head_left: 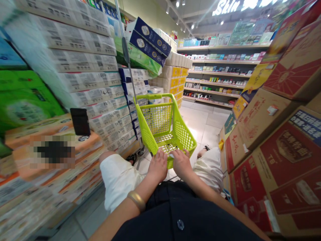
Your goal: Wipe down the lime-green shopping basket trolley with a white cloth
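Between my knees stands a lime-green rolling shopping basket (184,134), with perforated sides and a long grey pull handle (125,50) raised at its far left. Nothing shows inside it. My left hand (158,164) lies over the near rim, its fingers bent across the edge. Beside it, my right hand (182,163) is closed at the same rim, with a small white piece (172,155) showing at its fingertips. Whether that piece is paper or cloth I cannot make out. The palms' undersides are hidden.
Stacks of wrapped paper packs (87,60) rise on the left, with blue packs (150,36) leaning on top. A black upright object (80,121) stands on orange packs (92,142). Red and brown cartons (283,147) line the right. Shelves (218,62) stand beyond the tiled floor (200,115).
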The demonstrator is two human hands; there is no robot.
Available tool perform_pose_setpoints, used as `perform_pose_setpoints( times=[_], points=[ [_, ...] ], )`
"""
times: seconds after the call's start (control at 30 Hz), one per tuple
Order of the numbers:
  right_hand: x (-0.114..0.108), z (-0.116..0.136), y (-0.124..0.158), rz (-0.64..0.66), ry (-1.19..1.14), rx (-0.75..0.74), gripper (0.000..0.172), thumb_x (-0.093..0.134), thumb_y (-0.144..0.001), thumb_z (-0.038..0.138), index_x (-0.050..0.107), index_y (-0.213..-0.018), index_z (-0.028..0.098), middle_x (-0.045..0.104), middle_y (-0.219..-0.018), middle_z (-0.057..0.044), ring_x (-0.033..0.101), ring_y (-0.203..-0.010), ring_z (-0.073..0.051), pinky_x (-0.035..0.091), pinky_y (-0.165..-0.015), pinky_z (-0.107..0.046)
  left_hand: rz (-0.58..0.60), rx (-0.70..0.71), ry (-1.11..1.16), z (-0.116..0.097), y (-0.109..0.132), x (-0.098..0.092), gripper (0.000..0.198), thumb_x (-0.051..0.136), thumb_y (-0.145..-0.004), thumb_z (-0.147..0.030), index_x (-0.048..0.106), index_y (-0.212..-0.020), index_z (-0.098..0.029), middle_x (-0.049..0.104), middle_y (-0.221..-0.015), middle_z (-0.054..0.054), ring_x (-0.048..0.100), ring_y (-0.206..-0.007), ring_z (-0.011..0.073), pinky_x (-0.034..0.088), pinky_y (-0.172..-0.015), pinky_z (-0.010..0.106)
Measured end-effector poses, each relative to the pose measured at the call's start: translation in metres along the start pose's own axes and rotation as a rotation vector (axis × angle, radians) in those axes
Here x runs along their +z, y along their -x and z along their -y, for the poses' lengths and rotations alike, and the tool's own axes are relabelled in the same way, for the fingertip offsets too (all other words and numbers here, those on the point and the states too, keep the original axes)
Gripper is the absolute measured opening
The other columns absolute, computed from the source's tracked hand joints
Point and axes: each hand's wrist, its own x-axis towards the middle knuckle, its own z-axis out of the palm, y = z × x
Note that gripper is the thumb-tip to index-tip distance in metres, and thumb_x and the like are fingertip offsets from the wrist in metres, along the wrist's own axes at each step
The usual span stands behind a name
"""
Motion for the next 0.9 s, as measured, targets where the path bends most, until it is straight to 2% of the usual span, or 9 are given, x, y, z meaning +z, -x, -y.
perform_pose_setpoints(
  times=[0.07,0.13,0.3,0.37,0.5,0.7,0.8,0.9],
  points=[
    [0.002,0.006,0.001,0.022,-0.004,-0.064,0.036,0.046,-0.079,0.004,0.064,-0.100,0.026,0.068,-0.098,-0.001,0.058,-0.094,-0.017,0.019,-0.102,-0.035,-0.004,-0.005,-0.001,0.001,0.001,0.001,0.044,0.047,-0.080,-0.015,0.047,-0.124,-0.011,0.049,-0.136,0.018,0.026,-0.142,0.0273,0.036,-0.106,0.041],
    [-0.001,-0.001,0.000,0.023,-0.005,-0.061,0.037,0.046,-0.078,0.003,0.064,-0.100,0.026,0.068,-0.098,0.000,0.058,-0.093,-0.017,0.018,-0.102,-0.035,0.000,0.002,-0.002,0.002,0.001,0.001,0.044,0.048,-0.080,-0.016,0.047,-0.124,-0.010,0.049,-0.137,0.019,0.025,-0.142,0.0278,0.037,-0.105,0.041],
    [-0.021,-0.044,-0.005,-0.041,0.024,0.107,0.035,0.044,-0.078,0.002,0.064,-0.094,0.025,0.069,-0.097,-0.001,0.058,-0.095,-0.017,0.019,-0.102,-0.037,0.000,0.012,0.007,0.003,0.001,0.000,0.047,0.051,-0.078,-0.020,0.048,-0.124,-0.008,0.048,-0.138,0.021,0.024,-0.142,0.0295,0.035,-0.107,0.042],
    [-0.024,-0.052,-0.007,-0.057,0.044,0.137,0.034,0.044,-0.079,0.002,0.064,-0.093,0.025,0.069,-0.095,-0.001,0.058,-0.096,-0.018,0.019,-0.101,-0.037,0.012,0.012,0.008,0.002,0.001,0.000,0.048,0.052,-0.078,-0.021,0.048,-0.124,-0.006,0.048,-0.137,0.021,0.024,-0.142,0.0302,0.034,-0.109,0.042],
    [-0.017,-0.036,-0.005,-0.040,0.059,0.128,0.033,0.043,-0.080,0.002,0.065,-0.091,0.024,0.068,-0.092,-0.002,0.057,-0.091,-0.018,0.021,-0.100,-0.036,0.006,0.001,-0.002,0.001,0.002,0.001,0.049,0.053,-0.078,-0.022,0.048,-0.124,-0.008,0.046,-0.139,0.020,0.024,-0.143,0.0300,0.033,-0.109,0.043],
    [-0.002,0.004,0.001,0.012,0.069,-0.028,0.031,0.045,-0.081,0.004,0.065,-0.094,0.023,0.068,-0.092,-0.002,0.058,-0.091,-0.018,0.022,-0.100,-0.033,0.004,0.000,-0.030,0.000,0.003,0.002,0.046,0.046,-0.080,-0.014,0.047,-0.126,-0.008,0.047,-0.138,0.020,0.024,-0.143,0.0277,0.034,-0.108,0.040],
    [-0.006,0.003,0.002,0.048,0.063,-0.033,0.033,0.045,-0.081,0.005,0.065,-0.097,0.025,0.068,-0.094,-0.001,0.059,-0.092,-0.017,0.020,-0.102,-0.034,0.013,0.007,-0.017,0.003,0.004,-0.001,0.046,0.047,-0.080,-0.015,0.047,-0.126,-0.009,0.048,-0.138,0.019,0.025,-0.143,0.0269,0.036,-0.106,0.040],
    [-0.016,-0.011,0.001,0.064,0.062,0.009,0.035,0.044,-0.080,0.004,0.065,-0.097,0.026,0.069,-0.097,-0.001,0.059,-0.092,-0.016,0.017,-0.103,-0.035,0.024,0.032,0.007,0.007,0.006,-0.005,0.046,0.050,-0.079,-0.017,0.048,-0.125,-0.011,0.049,-0.137,0.018,0.027,-0.141,0.0271,0.036,-0.105,0.041]
  ],
)
